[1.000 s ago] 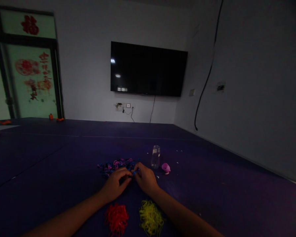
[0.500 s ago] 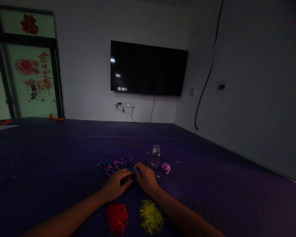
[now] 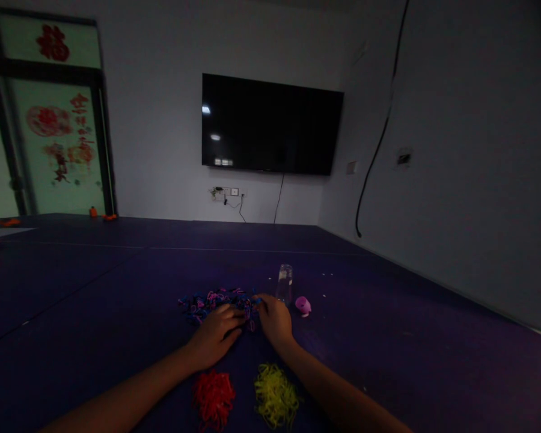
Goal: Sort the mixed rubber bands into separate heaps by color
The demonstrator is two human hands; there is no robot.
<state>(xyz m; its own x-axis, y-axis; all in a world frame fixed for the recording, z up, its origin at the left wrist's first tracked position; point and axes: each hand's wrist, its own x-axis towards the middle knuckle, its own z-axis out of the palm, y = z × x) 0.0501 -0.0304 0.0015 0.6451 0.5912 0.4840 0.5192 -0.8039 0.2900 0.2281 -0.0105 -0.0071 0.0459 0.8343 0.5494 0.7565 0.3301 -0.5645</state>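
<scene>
A loose pile of blue, pink and dark rubber bands (image 3: 216, 299) lies on the purple tabletop. My left hand (image 3: 219, 331) rests at its near edge, fingers stretched out and apart, with nothing visible in them. At the pile's right end, my right hand (image 3: 274, 319) has its thumb and fingers bent together over a blue band; the fingertips are partly hidden. A few pink and blue bands show between the two hands. Closer to me are a heap of red rubber bands (image 3: 214, 398) and a heap of yellow rubber bands (image 3: 276, 396).
A clear bottle (image 3: 285, 282) stands just beyond my right hand. Beside it sits a small pink cup-shaped piece (image 3: 303, 306). White scraps are scattered to the right. Small orange objects (image 3: 109, 217) lie at the far left table edge. A television (image 3: 273, 125) hangs on the wall.
My right hand has shifted slightly right and away from the left hand, opening a gap that shows bands between them. My left hand has barely moved.
</scene>
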